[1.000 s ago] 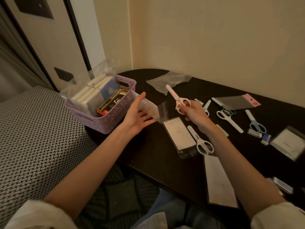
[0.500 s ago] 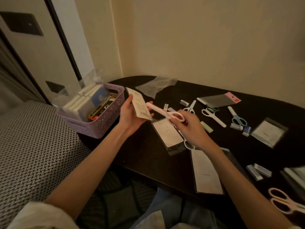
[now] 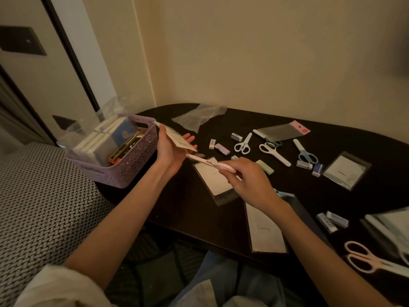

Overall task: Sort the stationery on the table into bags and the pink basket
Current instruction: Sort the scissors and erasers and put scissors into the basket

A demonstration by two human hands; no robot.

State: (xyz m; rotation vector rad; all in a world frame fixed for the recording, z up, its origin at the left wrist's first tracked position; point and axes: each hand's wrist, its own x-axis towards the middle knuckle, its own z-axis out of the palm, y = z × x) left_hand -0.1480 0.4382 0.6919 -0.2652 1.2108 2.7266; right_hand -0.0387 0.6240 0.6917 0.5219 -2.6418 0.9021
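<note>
Two hands are working together just in front of the pink basket, which is sitting at the desk's left end. Your left hand is holding a small clear bag with a white card inside, thumb on its near face and fingers spread behind it, its lower end tipped toward your right. Your right hand is pinching the handle end of the pink scissors, fingers curled round it. Their capped blade is pointing up and left, its tip lying right at the bag's lower end; whether it is already inside I cannot tell. Everything is turning on that line: the scissors' long axis is running almost along the bag's length, so the coming move, in my judgement, is a straight push leftward along it while your left hand is keeping the mouth open. Several other scissors, erasers and carded bags are lying unsorted across the desk's middle and right side.
</note>
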